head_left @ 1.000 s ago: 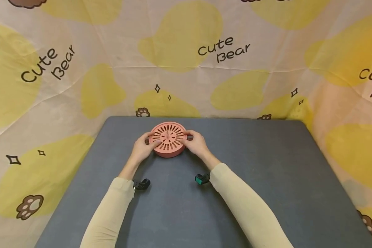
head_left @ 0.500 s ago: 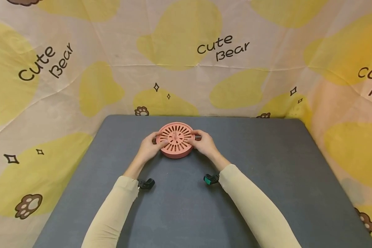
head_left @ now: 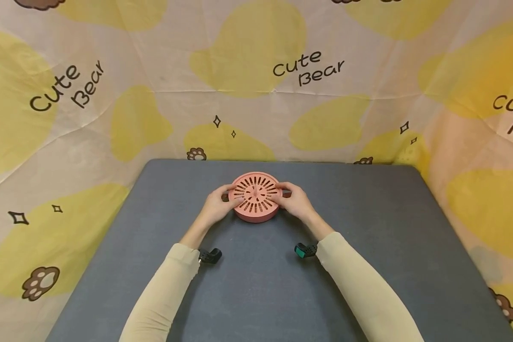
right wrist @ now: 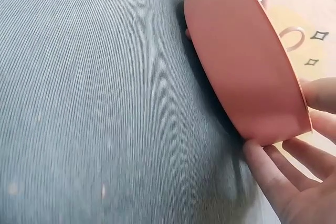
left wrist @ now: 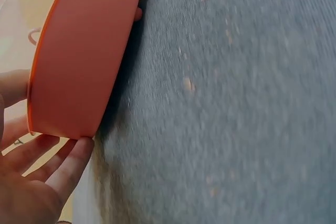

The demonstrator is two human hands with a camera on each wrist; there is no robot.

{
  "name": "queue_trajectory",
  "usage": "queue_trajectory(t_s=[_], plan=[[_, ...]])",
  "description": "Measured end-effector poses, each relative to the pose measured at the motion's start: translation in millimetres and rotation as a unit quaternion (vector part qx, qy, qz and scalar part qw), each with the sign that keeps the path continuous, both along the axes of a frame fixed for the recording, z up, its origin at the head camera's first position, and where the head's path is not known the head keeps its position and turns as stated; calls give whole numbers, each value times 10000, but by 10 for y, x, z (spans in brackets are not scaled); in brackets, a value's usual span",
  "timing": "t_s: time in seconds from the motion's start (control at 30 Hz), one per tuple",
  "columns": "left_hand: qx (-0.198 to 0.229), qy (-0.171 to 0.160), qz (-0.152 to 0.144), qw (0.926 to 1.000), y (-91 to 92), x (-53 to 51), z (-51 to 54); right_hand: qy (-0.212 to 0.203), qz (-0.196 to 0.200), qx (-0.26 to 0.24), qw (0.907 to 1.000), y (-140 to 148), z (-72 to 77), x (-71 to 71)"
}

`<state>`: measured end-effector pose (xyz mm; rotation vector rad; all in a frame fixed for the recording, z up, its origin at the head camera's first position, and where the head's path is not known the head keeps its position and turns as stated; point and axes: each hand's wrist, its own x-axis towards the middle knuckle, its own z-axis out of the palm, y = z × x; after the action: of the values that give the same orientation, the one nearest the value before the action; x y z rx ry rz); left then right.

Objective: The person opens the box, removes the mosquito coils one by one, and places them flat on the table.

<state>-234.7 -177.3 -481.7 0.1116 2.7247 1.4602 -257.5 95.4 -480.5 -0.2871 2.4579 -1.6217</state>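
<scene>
Both hands hold a round pink mosquito coil holder [head_left: 255,195] by opposite sides, near the back of the table. Its lid has radiating slots and a small upright ring handle [right wrist: 292,39]. My left hand [head_left: 218,204] grips the left rim, thumb on the lid and fingers against the side wall [left wrist: 79,61]. On the opposite side my right hand [head_left: 297,202] does the same, with its fingertips low on the wall in the right wrist view. A small foot [left wrist: 138,14] shows under the base, above a dark shadow. Whether the base touches the table I cannot tell.
The dark grey table [head_left: 256,285] has a ribbed surface with some light specks. A patterned fabric backdrop [head_left: 248,61] stands behind it and along both sides. Black straps with small devices hang at the wrists, the right one [head_left: 305,250] with a green patch.
Both hands have carried or slid the mosquito coil holder to the right along the back of the table, and slightly nearer. The grip on both sides looks the same.
</scene>
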Motion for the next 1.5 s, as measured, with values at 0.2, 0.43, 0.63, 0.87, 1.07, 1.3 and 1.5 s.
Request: queue_trajectory(t_s=[0.2, 0.43, 0.63, 0.87, 1.07, 1.3, 1.5], plan=[[-39, -14, -147, 9999, 125, 7, 24, 0, -53, 103, 9999, 149, 6, 36], [-61, 68, -184, 9998, 261, 13, 24, -82, -29, 130, 9999, 294, 17, 91], [-80, 73, -198, 9997, 377, 16, 33, 32, -113, 302, 9995, 395, 6, 127], [-44, 74, -233, 9997, 512, 25, 26, 188, -280, 512, 9981, 509, 10, 155], [-93, 151, -291, 9994, 609, 43, 57, 335, -358, 812, 9955, 580, 23, 189], [-170, 201, -404, 9988, 701, 48, 61, 386, -496, 875, 9942, 657, 53, 238], [-157, 146, -485, 9986, 741, 86, 57, 382, -501, 1006, 9929, 710, 63, 285]])
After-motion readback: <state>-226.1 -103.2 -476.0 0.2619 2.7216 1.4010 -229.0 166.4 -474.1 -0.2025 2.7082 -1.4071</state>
